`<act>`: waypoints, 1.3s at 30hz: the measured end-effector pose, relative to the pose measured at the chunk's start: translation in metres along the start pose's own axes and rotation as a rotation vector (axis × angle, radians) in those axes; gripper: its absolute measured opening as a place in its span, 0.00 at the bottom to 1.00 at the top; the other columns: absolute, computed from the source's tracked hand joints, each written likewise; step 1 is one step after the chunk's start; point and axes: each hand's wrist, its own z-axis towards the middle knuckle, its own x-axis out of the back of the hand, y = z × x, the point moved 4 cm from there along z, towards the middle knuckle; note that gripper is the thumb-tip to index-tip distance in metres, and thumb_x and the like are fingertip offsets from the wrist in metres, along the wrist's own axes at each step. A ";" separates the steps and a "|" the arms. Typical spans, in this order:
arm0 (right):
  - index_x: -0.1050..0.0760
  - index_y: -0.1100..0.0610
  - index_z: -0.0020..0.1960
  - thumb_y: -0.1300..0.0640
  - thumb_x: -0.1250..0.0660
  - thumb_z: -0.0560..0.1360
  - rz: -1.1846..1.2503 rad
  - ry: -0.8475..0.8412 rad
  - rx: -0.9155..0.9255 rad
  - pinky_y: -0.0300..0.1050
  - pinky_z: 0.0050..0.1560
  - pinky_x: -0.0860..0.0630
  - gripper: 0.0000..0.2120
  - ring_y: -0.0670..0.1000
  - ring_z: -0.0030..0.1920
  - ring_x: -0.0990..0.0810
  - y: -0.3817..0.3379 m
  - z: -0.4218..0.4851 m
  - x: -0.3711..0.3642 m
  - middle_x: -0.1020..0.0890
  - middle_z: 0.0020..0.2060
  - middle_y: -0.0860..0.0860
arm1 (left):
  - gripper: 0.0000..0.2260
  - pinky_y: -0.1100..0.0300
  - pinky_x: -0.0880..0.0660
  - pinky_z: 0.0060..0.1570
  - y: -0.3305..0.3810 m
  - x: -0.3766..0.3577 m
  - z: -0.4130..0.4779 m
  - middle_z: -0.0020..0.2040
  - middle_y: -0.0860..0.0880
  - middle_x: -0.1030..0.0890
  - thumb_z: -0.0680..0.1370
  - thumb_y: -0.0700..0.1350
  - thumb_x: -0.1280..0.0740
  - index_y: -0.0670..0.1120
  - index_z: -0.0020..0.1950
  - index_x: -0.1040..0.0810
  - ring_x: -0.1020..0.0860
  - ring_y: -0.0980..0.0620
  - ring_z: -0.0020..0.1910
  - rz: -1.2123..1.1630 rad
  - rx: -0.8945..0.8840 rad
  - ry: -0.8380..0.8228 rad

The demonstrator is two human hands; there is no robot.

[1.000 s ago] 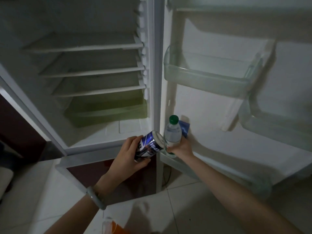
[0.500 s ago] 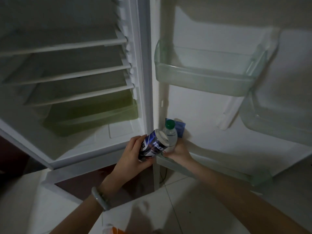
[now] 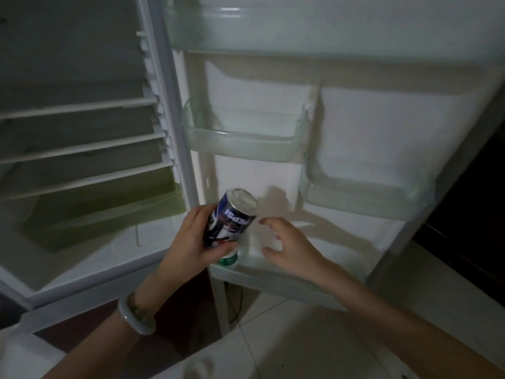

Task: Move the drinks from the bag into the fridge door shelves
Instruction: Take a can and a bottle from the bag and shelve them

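My left hand (image 3: 188, 242) grips a dark blue Pepsi can (image 3: 232, 218), tilted with its silver end up, just in front of the open fridge door. Under the can only the green cap (image 3: 229, 260) of a water bottle shows; the bottle stands in the bottom door shelf (image 3: 273, 280) and is mostly hidden. My right hand (image 3: 284, 242) hovers over that shelf to the right of the can, fingers apart and holding nothing. The bag is out of view.
Translucent door shelves hang higher up: a left one (image 3: 240, 143), a right one (image 3: 360, 198) and a top one (image 3: 218, 31). The fridge interior at left has white shelves (image 3: 82, 149) and a green drawer (image 3: 103, 212). Tiled floor (image 3: 300, 337) lies below.
My right hand has set the water bottle down in the bottom door shelf and let go. The view has shifted lower and closer to the door. My left hand still holds the can.
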 end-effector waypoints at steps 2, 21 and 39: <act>0.36 0.53 0.70 0.56 0.33 0.74 -0.049 -0.020 0.032 0.42 0.67 0.33 0.26 0.46 0.66 0.32 -0.004 -0.020 0.020 0.31 0.67 0.49 | 0.32 0.72 0.35 0.56 0.023 0.003 0.010 0.57 0.52 0.29 0.67 0.58 0.29 0.46 0.66 0.32 0.30 0.61 0.56 -0.033 -0.020 0.023; 0.41 0.46 0.71 0.52 0.35 0.75 -0.276 0.088 0.167 0.20 0.58 0.44 0.27 0.33 0.61 0.41 -0.011 -0.127 0.125 0.34 0.64 0.39 | 0.23 0.64 0.26 0.48 0.192 -0.057 0.130 0.48 0.55 0.23 0.67 0.42 0.24 0.48 0.55 0.32 0.23 0.61 0.47 -0.340 -0.027 0.036; 0.30 0.49 0.65 0.54 0.33 0.74 -0.225 0.100 0.176 0.24 0.62 0.42 0.20 0.38 0.64 0.34 0.000 -0.118 0.127 0.31 0.60 0.40 | 0.40 0.45 0.31 0.61 0.173 -0.088 0.126 0.65 0.38 0.31 0.66 0.43 0.27 0.37 0.72 0.45 0.31 0.39 0.63 0.009 -0.125 0.056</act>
